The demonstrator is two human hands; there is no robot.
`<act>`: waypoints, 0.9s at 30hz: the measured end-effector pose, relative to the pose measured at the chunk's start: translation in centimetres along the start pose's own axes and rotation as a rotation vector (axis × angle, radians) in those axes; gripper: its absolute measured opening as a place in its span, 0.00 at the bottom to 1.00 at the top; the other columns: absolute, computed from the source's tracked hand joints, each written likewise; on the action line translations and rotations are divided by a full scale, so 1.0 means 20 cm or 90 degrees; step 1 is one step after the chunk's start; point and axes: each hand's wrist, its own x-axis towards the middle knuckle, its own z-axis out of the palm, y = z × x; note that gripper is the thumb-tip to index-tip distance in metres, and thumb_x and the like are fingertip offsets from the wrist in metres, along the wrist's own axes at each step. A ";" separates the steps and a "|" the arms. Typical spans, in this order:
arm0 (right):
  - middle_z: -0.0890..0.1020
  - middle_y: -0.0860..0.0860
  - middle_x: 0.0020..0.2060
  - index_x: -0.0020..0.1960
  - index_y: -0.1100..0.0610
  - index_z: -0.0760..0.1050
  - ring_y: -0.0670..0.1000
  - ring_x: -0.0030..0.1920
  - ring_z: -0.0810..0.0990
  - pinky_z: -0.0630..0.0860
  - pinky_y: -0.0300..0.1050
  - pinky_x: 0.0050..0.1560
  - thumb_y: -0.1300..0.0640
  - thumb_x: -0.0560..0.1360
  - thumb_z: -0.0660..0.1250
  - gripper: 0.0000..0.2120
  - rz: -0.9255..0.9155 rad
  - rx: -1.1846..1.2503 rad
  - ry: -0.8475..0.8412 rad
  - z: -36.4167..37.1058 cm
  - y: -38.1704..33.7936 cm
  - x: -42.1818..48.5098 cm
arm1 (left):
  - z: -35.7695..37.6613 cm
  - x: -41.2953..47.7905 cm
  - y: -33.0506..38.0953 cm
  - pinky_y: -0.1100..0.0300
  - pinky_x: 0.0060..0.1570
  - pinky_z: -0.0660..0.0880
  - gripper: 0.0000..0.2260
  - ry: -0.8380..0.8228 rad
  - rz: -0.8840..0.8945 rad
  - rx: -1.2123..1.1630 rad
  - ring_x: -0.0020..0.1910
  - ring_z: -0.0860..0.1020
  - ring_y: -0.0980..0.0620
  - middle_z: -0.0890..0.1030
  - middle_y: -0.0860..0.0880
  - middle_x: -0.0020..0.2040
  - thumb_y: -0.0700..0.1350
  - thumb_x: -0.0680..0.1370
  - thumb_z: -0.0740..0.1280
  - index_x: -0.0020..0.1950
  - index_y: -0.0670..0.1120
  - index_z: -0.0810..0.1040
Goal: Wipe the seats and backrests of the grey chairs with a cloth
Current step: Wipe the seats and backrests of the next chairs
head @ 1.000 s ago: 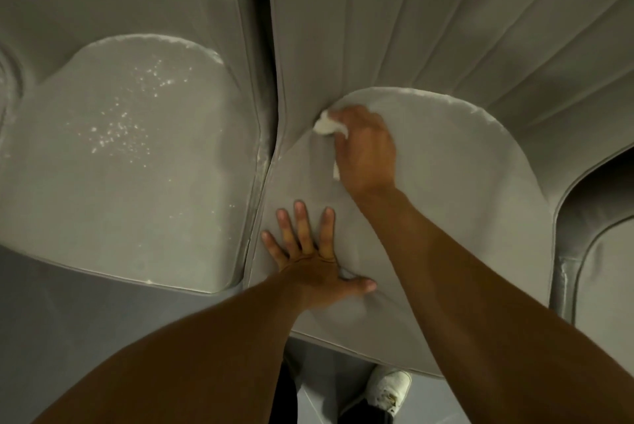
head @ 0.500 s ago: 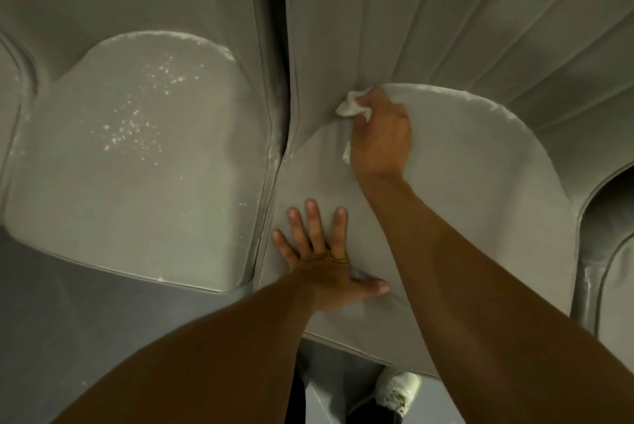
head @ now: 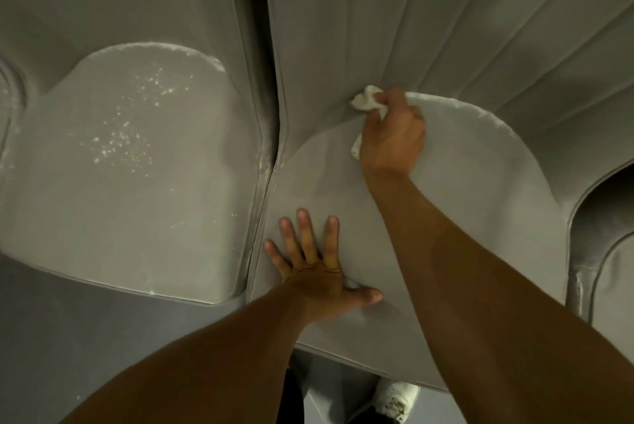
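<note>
Two grey chairs stand side by side below me. My right hand (head: pixel 392 135) grips a crumpled white cloth (head: pixel 367 102) and presses it into the crease where the middle chair's seat (head: pixel 480 204) meets its ribbed backrest (head: pixel 411 19). White dust lines that crease to the right of the cloth. My left hand (head: pixel 315 266) lies flat, fingers spread, on the front left part of the same seat. The left chair's seat (head: pixel 130 190) is speckled with white crumbs and dust.
A third grey chair (head: pixel 610 272) shows at the right edge. A narrow dark gap (head: pixel 252 12) separates the two backrests. Grey floor (head: pixel 51 338) lies at lower left, and my white shoe (head: pixel 398 398) pokes out under the seat's front edge.
My right hand has slid the cloth rightward along the crease at the back of the seat. My left hand stays planted on the seat.
</note>
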 end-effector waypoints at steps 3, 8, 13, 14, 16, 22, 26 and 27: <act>0.82 0.58 0.50 0.58 0.52 0.77 0.60 0.55 0.77 0.71 0.52 0.52 0.58 0.77 0.65 0.11 -0.129 -0.074 -0.064 -0.06 0.06 0.02 | -0.01 -0.01 0.01 0.28 0.62 0.20 0.61 -0.019 -0.008 0.007 0.57 0.09 0.36 0.08 0.40 0.59 0.81 0.65 0.60 0.56 0.56 0.07; 0.81 0.59 0.49 0.56 0.52 0.77 0.61 0.53 0.78 0.72 0.52 0.50 0.56 0.76 0.64 0.09 0.032 -0.083 0.061 -0.21 0.24 0.14 | -0.01 -0.01 0.01 0.29 0.62 0.20 0.61 -0.014 -0.003 0.007 0.58 0.09 0.36 0.09 0.40 0.60 0.82 0.65 0.60 0.56 0.57 0.07; 0.82 0.58 0.50 0.56 0.52 0.76 0.60 0.54 0.79 0.70 0.48 0.47 0.58 0.76 0.64 0.09 0.131 -0.024 0.095 -0.12 0.13 0.14 | -0.01 0.00 0.01 0.31 0.58 0.17 0.61 -0.008 -0.004 0.015 0.56 0.08 0.37 0.09 0.41 0.60 0.81 0.65 0.61 0.56 0.57 0.07; 0.82 0.57 0.51 0.56 0.51 0.77 0.60 0.54 0.79 0.71 0.49 0.48 0.58 0.76 0.63 0.10 0.122 -0.020 0.084 -0.09 0.10 0.12 | -0.01 0.00 0.01 0.31 0.58 0.17 0.61 -0.006 -0.005 0.013 0.56 0.09 0.37 0.09 0.41 0.60 0.81 0.65 0.61 0.56 0.57 0.07; 0.82 0.58 0.50 0.57 0.51 0.77 0.60 0.55 0.79 0.72 0.50 0.50 0.58 0.76 0.63 0.11 0.056 -0.022 0.024 -0.03 0.02 0.07 | 0.00 0.00 0.01 0.29 0.60 0.19 0.62 0.002 -0.013 0.006 0.58 0.09 0.36 0.09 0.41 0.61 0.81 0.65 0.61 0.57 0.57 0.07; 0.82 0.59 0.47 0.58 0.52 0.77 0.61 0.54 0.78 0.73 0.53 0.51 0.60 0.75 0.65 0.12 -0.116 -0.064 -0.063 -0.05 0.04 0.02 | 0.00 0.00 0.02 0.27 0.65 0.24 0.62 0.002 -0.021 0.007 0.61 0.11 0.33 0.10 0.40 0.61 0.81 0.65 0.60 0.57 0.56 0.07; 0.82 0.60 0.48 0.56 0.53 0.77 0.62 0.54 0.78 0.72 0.52 0.49 0.59 0.76 0.64 0.10 -0.003 -0.088 0.051 -0.23 0.27 0.14 | -0.01 0.00 0.02 0.28 0.65 0.23 0.61 0.003 -0.019 -0.001 0.60 0.11 0.34 0.09 0.40 0.60 0.82 0.64 0.60 0.55 0.57 0.07; 0.81 0.60 0.48 0.55 0.54 0.76 0.62 0.53 0.78 0.71 0.51 0.48 0.58 0.76 0.64 0.09 0.037 -0.085 0.073 -0.25 0.29 0.15 | 0.00 0.00 0.01 0.28 0.64 0.23 0.61 0.005 -0.017 -0.002 0.60 0.11 0.34 0.09 0.40 0.60 0.82 0.64 0.60 0.55 0.57 0.07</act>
